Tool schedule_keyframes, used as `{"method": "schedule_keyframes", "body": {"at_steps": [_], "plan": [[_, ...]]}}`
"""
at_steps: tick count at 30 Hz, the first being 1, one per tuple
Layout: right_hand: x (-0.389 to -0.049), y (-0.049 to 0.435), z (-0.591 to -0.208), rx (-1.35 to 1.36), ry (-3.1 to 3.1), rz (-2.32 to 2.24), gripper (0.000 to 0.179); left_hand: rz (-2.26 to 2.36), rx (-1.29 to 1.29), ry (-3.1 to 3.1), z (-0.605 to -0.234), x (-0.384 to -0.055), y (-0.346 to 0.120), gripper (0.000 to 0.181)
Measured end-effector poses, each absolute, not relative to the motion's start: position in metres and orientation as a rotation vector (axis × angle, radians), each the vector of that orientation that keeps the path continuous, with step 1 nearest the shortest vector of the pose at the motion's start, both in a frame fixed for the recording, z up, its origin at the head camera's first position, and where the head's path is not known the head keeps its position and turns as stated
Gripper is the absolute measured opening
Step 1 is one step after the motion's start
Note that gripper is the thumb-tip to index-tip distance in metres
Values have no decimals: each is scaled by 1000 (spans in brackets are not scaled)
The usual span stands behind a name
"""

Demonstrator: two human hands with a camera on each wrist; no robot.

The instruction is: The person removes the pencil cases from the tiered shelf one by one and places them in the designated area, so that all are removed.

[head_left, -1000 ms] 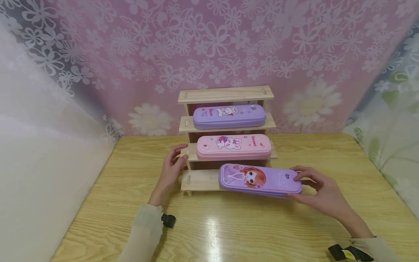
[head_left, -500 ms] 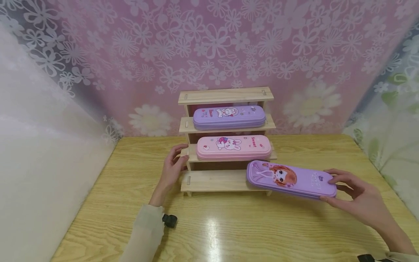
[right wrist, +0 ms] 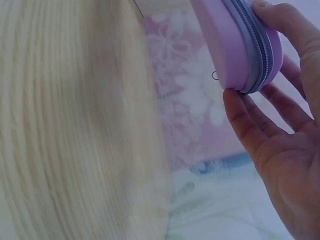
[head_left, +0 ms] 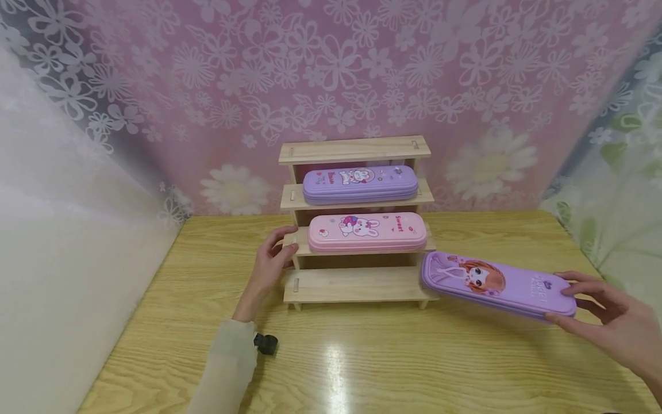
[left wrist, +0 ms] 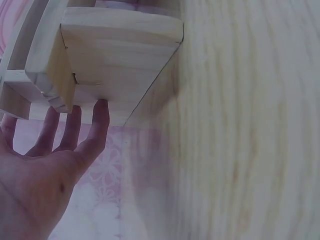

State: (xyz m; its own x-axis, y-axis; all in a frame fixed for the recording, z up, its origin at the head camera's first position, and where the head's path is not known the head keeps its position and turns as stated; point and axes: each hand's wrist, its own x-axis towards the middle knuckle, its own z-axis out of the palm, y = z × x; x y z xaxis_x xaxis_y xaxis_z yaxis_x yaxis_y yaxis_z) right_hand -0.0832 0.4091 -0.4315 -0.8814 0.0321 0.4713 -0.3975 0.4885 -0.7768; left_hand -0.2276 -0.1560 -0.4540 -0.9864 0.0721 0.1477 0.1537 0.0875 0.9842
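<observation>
My right hand (head_left: pixel 618 322) holds a purple zip pencil case (head_left: pixel 496 286) by its right end, thumb on one long side and fingers on the other. In the right wrist view the rounded end and zipper of this pencil case (right wrist: pixel 250 47) show between thumb and fingers. The case, printed with a red-haired girl, is raised right of the wooden tiered shelf (head_left: pixel 357 286). My left hand (head_left: pixel 270 261) grips the left end of the shelf's second tier from the bottom. The left wrist view shows its fingers (left wrist: pixel 97 125) against the shelf's side; the thumb is hidden there.
A pink pencil case (head_left: pixel 368 231) with a rabbit lies on the second tier from the bottom. Above it sits a lilac pencil case (head_left: pixel 360 183). The shelf stands on a wood-grain table (head_left: pixel 217 356), before a pink floral backdrop (head_left: pixel 341 75).
My right hand has drawn the girl-printed pencil case off the bottom tier and to the right, so that tier's whole top shows now. The left hand has kept its grip on the shelf.
</observation>
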Motion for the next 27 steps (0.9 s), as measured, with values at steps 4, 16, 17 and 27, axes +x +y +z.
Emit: {"method": "schedule_keyframes", "body": {"at_steps": [4,16,17,27], "plan": [[-84,419,-431,187,-2286,1315,47,-2071,-236,-2287,-448,-227,-155,37],[-106,420,-445,-405,-2227,1191,37,-2044,-201,-2304,-451,-229,-154,36],[-109,420,-447,-448,-2231,1174,37,-2044,-199,-2303,-451,-229,-155,36],[-124,424,-458,-612,-2335,881,44,-2060,-182,-2285,-451,-227,-154,37]]}}
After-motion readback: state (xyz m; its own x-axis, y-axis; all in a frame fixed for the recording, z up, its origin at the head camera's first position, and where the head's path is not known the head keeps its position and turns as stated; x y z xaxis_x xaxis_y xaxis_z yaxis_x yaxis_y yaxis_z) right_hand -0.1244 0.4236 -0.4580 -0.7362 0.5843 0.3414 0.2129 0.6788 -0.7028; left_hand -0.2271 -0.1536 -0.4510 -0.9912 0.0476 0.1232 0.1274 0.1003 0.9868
